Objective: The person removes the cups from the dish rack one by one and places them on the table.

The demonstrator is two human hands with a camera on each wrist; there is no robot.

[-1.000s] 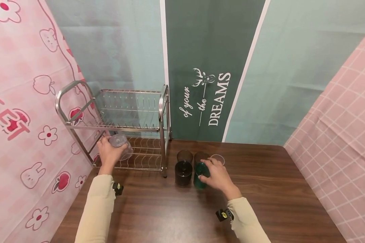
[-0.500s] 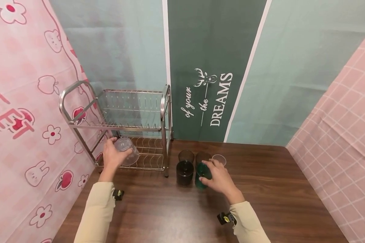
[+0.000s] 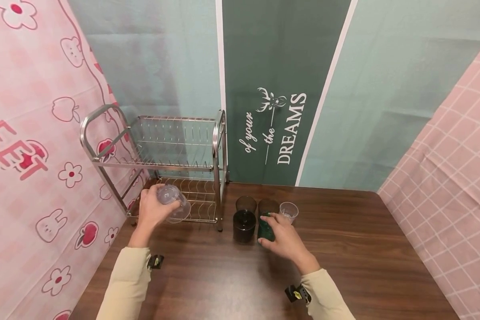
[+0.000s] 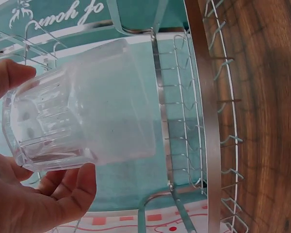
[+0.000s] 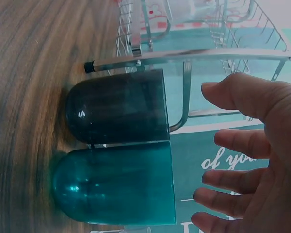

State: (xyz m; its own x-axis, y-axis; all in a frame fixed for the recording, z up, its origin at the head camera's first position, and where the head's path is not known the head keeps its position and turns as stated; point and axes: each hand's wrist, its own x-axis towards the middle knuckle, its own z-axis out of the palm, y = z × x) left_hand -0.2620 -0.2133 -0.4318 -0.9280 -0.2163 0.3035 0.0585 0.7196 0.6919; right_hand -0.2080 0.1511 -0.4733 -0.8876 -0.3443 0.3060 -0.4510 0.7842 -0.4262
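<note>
My left hand (image 3: 154, 211) grips a clear tumbler (image 3: 175, 204) by its faceted base, thumb on one side and fingers on the other. It is tilted mouth-down in front of the metal dish rack's lower shelf (image 3: 198, 220). In the left wrist view, the clear tumbler (image 4: 87, 107) points its mouth toward the rack's wires. My right hand (image 3: 286, 238) hovers at a teal cup (image 3: 266, 233). The right wrist view has its spread fingers apart from the teal cup (image 5: 116, 184), just above the rim. A dark cup (image 3: 244, 227) stands upright beside the teal one.
Behind the front cups stand two more dark cups, one at the left (image 3: 246, 203) and another behind the teal cup (image 3: 269, 205). A small clear cup (image 3: 289, 211) is to their right. The rack's upper shelf (image 3: 176, 151) overhangs the lower one. Fabric backdrops surround the wooden table (image 3: 344, 249).
My left hand has moved right and a little nearer with the clear tumbler, away from the rack's left side. My right hand has lifted off the teal cup, its fingers loosened.
</note>
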